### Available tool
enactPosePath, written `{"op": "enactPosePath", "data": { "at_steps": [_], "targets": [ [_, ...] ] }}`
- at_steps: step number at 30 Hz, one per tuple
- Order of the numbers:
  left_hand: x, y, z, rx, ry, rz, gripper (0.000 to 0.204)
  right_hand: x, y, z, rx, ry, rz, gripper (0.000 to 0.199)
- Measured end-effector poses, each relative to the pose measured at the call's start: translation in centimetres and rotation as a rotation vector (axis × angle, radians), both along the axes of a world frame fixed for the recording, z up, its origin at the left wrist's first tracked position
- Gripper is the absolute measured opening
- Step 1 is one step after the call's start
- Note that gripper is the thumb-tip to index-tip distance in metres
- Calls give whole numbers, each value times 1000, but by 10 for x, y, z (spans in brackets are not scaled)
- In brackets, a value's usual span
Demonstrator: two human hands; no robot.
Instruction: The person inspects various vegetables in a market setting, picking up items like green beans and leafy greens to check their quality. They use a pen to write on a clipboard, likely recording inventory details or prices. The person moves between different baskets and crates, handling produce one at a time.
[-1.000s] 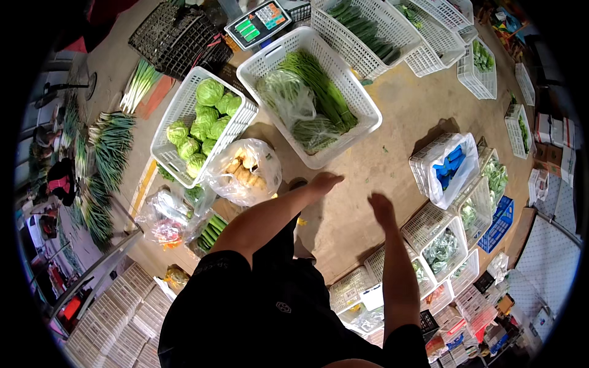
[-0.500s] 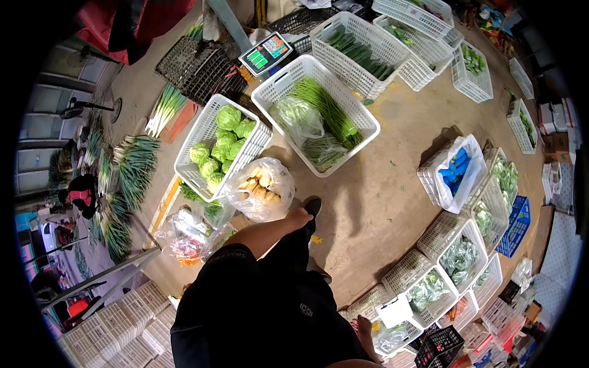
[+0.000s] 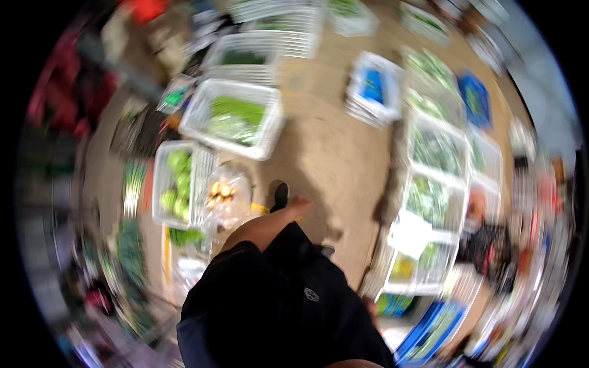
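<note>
- One forearm, the left, comes up from the dark sleeve at the lower edge; the left hand [image 3: 299, 203] ends at about the frame centre, over bare brown floor [image 3: 331, 153].
- Motion blur smears the fingers; whether that hand is open or closed cannot be told, and nothing shows in it.
- Right hand: only a small blurred patch of skin [image 3: 370, 306] shows at 5 o'clock beside the dark jacket [image 3: 282, 306]; its grip cannot be told.
- Nearest thing to the left hand is a dark shoe [image 3: 281, 196], just beside it at 9 o'clock.
- Clear plastic bag of pale brown roots [image 3: 226, 195] lies near, further toward 9 o'clock, apart from the hand.
- White crate of round green vegetables [image 3: 178, 184] touches or sits just beside that bag on its far side.
- White crate of leafy greens [image 3: 236, 116] stands at 11 o'clock, well apart from the hand.
- Row of white crates with bagged greens [image 3: 432, 178] runs along 3 o'clock.
- Blue-lined crate [image 3: 374, 89] sits at 1 o'clock.
</note>
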State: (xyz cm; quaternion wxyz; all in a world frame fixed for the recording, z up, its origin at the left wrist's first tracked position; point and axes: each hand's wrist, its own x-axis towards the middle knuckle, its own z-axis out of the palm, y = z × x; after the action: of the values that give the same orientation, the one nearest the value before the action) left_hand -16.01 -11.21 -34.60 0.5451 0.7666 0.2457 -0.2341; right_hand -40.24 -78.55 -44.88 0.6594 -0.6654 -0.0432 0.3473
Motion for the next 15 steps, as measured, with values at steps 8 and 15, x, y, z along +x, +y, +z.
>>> {"op": "enactPosePath", "data": {
  "at_steps": [8, 15],
  "targets": [
    [-22, -65, 29, -220, 180, 1, 21, -47, 100, 155, -635, 552, -869, 27],
    [21, -61, 15, 29, 331, -374, 14, -132, 187, 143, -588, 694, -1198, 36]
  ]
}}
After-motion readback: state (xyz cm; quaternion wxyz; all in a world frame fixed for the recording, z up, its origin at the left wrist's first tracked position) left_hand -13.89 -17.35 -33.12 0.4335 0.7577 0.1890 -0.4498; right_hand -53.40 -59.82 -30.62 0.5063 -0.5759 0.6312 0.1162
